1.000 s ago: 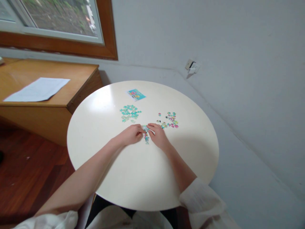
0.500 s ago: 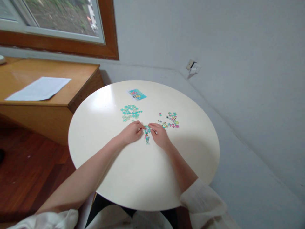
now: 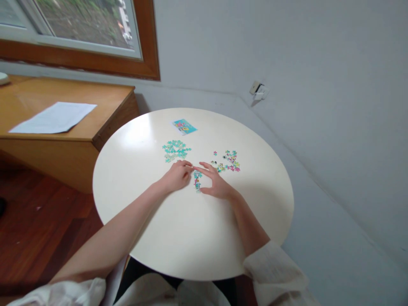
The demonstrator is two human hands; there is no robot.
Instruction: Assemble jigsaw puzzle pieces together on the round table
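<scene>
A narrow joined strip of jigsaw puzzle pieces [image 3: 197, 182] lies on the round white table [image 3: 178, 229], mostly teal with some pink. At its far end my left hand [image 3: 179, 175] is closed, thumb and forefinger pinched on a small puzzle piece largely hidden by the fingertips. My right hand [image 3: 218, 182] is open over the strip's right side. Its forefinger reaches to the far end, close to the left fingertips, while the thumb points at the near end. Loose teal pieces [image 3: 176, 150] lie beyond my left hand. Multicoloured loose pieces [image 3: 232, 160] lie beyond my right.
A picture card [image 3: 185, 126] with the colourful design lies toward the table's far edge. To the left stands a wooden desk [image 3: 111, 95] with a white paper sheet [image 3: 55, 117] on it. A wall socket with a plug [image 3: 259, 91] is at the back right.
My right hand has opened wider; its thumb has come down toward the strip's near end and its forefinger extends left. My left hand stays pinched at the far end.
</scene>
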